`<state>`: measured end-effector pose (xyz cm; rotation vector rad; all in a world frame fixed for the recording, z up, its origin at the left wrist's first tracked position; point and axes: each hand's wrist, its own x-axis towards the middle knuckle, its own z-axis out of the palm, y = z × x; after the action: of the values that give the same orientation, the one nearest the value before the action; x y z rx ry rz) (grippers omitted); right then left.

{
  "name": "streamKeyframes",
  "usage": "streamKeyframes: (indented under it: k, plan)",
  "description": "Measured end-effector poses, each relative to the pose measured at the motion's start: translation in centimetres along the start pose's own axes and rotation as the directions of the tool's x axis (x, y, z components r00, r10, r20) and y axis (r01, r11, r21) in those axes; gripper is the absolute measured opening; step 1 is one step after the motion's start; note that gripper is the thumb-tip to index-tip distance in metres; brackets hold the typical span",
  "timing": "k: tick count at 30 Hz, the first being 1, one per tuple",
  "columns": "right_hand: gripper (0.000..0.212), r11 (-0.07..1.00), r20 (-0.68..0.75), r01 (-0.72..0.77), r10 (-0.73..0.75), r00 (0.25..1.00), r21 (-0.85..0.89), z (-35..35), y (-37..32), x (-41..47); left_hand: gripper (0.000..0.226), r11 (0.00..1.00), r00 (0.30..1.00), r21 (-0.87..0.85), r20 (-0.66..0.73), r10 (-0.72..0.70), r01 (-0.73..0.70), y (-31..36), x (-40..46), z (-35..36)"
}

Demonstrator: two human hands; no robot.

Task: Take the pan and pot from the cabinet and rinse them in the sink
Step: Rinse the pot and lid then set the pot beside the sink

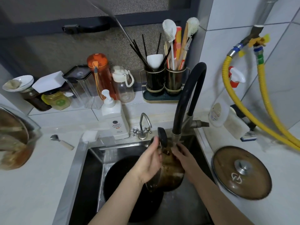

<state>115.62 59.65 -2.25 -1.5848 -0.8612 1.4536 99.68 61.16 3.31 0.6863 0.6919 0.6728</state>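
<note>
Because the water comes out of the black faucet (176,133) near the middle of the frame, the steel pot (168,169) is held tipped on its side right under the spout; the left hand (149,163) curls round the pot's rim to keep it up; the right hand (181,153) lies on the pot's far side, its grip unclear; the black pan (120,172) waits low in the sink (84,172); the pot lid (241,172) rests on the counter at the right, out of the way.

Pot (170,172) above pan (123,184) in sink (84,176); lid (241,172) right, soap bottle (115,119) behind
</note>
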Motion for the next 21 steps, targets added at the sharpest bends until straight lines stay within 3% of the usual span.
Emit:
streamKeyframes:
  k: [4, 7, 9, 11, 15, 18, 21]
  plan:
    - [0.057, 1.000, -0.003, -0.010, 0.010, 1.000, -0.024, 0.8, 1.8, -2.1, 0.078, 0.968, 0.968, 0.224, -0.244, -0.054, 0.111, 0.4, 0.7, -0.2]
    - [0.065, 0.996, -0.051, 0.021, -0.026, 0.998, -0.089, 1.2, 2.6, -2.9, 0.087, 0.922, 0.931, 0.326, -0.354, -0.085, 0.208, -0.1, 1.1, -0.7]
    - [0.066, 0.991, -0.084, 0.042, -0.053, 0.995, -0.131, 1.4, 2.7, -3.0, 0.076, 0.927, 0.918, 0.310, -0.389, -0.080, 0.212, -0.3, 1.0, -1.0]
    - [0.060, 0.975, -0.087, 0.098, -0.118, 0.989, -0.198, 1.4, 2.1, -3.0, 0.061, 0.926, 0.922, 0.298, -0.370, -0.113, 0.233, -0.5, 0.9, -1.1]
    - [0.023, 0.922, -0.010, 0.193, -0.208, 0.978, -0.335, 1.2, 0.1, -2.1, 0.044, 0.921, 0.946, 0.267, -0.239, -0.221, 0.283, -0.5, 0.4, -0.9]
    - [0.047, 0.885, -0.040, 0.156, -0.193, 0.980, -0.439, 0.9, 0.0, -1.3, 0.029, 0.971, 0.961, 0.058, -0.171, -0.219, 0.232, -1.4, -0.5, -0.5]
    - [0.063, 0.861, -0.074, 0.185, -0.248, 0.966, -0.473, 0.6, 0.8, -2.4, 0.036, 0.984, 0.972, -0.050, -0.154, -0.176, 0.170, -2.0, -0.6, -0.5]
